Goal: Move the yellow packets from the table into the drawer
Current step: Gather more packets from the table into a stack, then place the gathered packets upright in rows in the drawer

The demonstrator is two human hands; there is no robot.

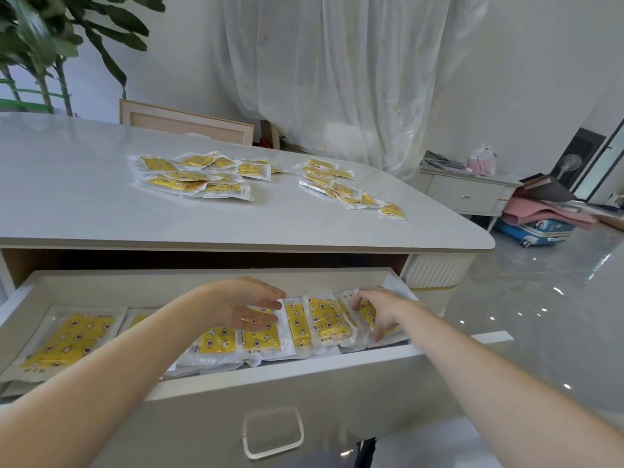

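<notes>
The open drawer (304,376) under the table (84,197) holds several yellow packets (71,339) in clear wrap, lying in a row. My left hand (246,307) hovers over the middle packets with straight fingers, its fingertips touching an upright packet (299,324). My right hand (378,312) reaches into the drawer's right end, its fingers spread and resting on the rightmost packets (366,314). Two loose heaps of yellow packets lie on the tabletop, one at the middle (196,177) and one to the right (344,189).
A potted plant (50,45) stands at the back left. A wooden frame (185,125) leans behind the table. A plastic-covered object (354,79) rises beyond it. A low white cabinet (466,194) and a blue suitcase (537,231) with pink cloth sit at the right on the glossy floor.
</notes>
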